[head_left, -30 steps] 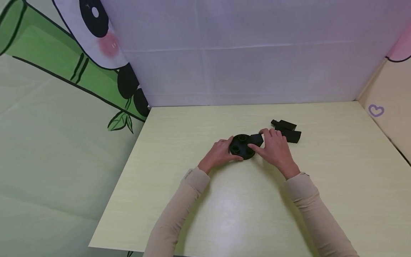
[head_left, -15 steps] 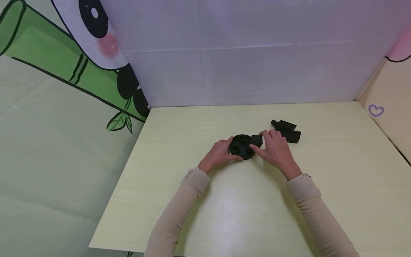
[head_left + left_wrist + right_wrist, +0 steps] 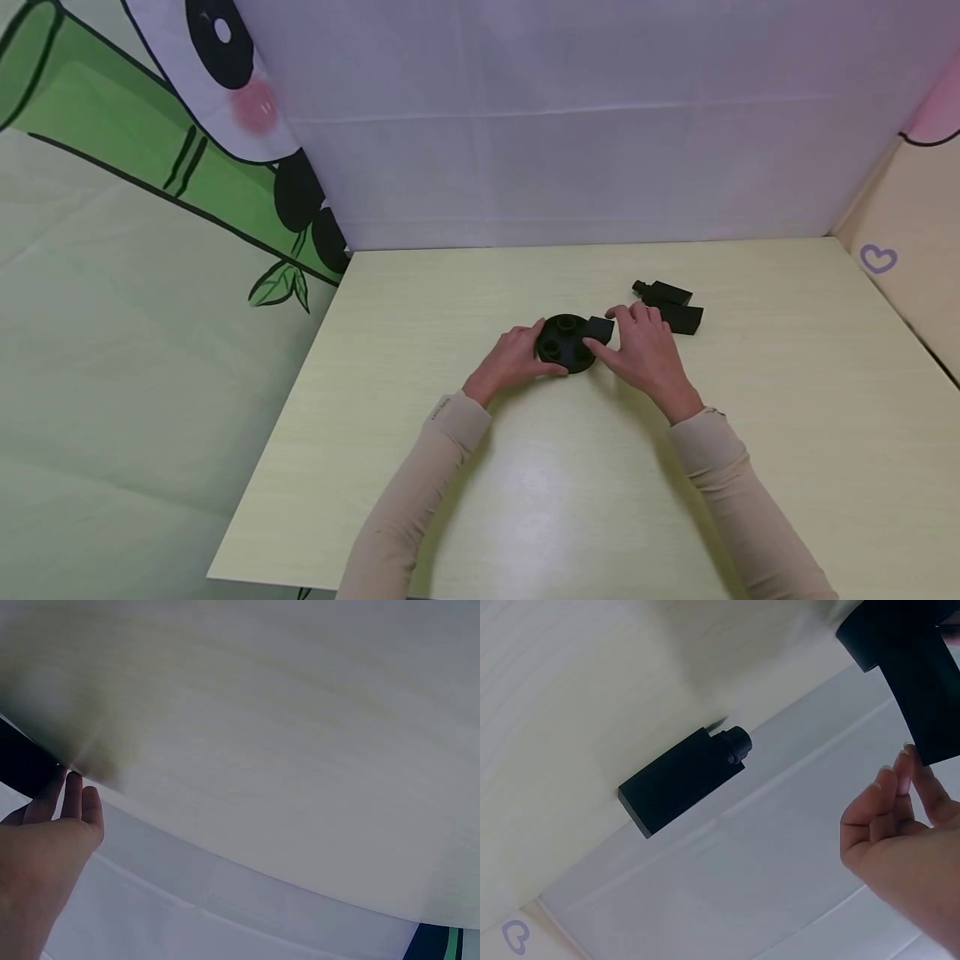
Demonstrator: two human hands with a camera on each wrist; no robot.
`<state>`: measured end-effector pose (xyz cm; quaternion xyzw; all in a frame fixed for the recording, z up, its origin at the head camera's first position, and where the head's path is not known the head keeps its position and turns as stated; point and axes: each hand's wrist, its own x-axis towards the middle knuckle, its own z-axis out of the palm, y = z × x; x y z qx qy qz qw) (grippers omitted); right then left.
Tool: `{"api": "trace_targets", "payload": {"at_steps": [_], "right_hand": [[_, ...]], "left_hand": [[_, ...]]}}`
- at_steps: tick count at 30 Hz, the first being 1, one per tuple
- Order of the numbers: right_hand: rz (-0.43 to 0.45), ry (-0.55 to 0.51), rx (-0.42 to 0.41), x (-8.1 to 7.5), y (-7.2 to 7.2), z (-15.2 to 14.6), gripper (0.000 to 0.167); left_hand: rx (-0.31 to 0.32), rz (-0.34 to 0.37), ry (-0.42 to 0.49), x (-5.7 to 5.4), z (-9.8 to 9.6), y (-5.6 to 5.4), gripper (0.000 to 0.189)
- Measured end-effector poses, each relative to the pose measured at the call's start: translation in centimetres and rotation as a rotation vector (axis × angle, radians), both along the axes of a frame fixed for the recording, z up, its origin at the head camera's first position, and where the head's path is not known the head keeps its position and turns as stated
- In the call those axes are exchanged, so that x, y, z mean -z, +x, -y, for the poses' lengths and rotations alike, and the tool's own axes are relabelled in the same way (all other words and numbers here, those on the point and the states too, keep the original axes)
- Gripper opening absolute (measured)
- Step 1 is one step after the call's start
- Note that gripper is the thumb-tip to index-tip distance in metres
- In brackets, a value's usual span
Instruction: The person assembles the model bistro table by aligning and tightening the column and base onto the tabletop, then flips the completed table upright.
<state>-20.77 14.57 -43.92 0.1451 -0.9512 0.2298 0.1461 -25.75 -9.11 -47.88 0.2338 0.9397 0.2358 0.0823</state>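
So the biggest thing here is a pale purple sheet [image 3: 562, 150] hanging behind everything, with a light wood-look table [image 3: 585, 500] in front of it. Two beige sleeves [image 3: 412, 492] reach in over the table from the near side, and the person's hands are up in its far half. The right hand [image 3: 643, 350] has thumb and index pinching a chunky black block [image 3: 599, 330]; in its wrist view the other fingers are curled in close to each other. The left hand [image 3: 513, 358] grips a black disc [image 3: 562, 346], thumb on the near edge and fingers round the left side, though the fingertips are partly hidden. That disc is right between the two hands, with round sockets on the side facing up, and the block's inner end overlaps its right edge. Can't really tell if the disc is sitting on the table or lifted a bit, or whether the block is actually locked in. Just past the right hand, two more black blocks [image 3: 681, 318] lie next to each other on the table. Smallest bit is a little round knob [image 3: 737, 742] poking out the end of one of those.
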Motion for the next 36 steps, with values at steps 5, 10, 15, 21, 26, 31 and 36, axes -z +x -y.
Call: {"api": "trace_targets", "payload": {"at_steps": [5,10,15,21,26,31,36], "right_hand": [[-0.003,0.011,0.003,0.1,0.1,0.1,0.052],[-0.002,0.013,0.013,0.0,0.2,0.3,0.055],[-0.007,0.026,0.034,0.0,0.4,0.6,0.052],[-0.048,0.021,0.054,0.0,0.5,0.8,0.052],[-0.085,0.034,0.062,-0.1,0.1,0.5,0.049],[-0.092,0.036,0.066,0.0,-0.3,0.2,0.051],[-0.004,-0.104,0.082,0.4,-0.9,-0.9,0.056]], "left_hand": [[0.002,0.000,0.001,-0.1,0.1,0.0,0.101],[0.001,0.004,0.000,-0.1,0.1,0.0,0.101],[0.002,0.007,0.009,-0.2,0.2,0.0,0.101],[0.007,-0.001,0.004,-0.2,0.3,0.0,0.101],[0.003,-0.007,0.015,-0.2,-0.1,-0.3,0.100],[0.003,-0.009,0.030,-0.2,-0.3,-0.4,0.098],[-0.001,-0.023,0.040,0.0,-0.5,-0.6,0.095]]}}
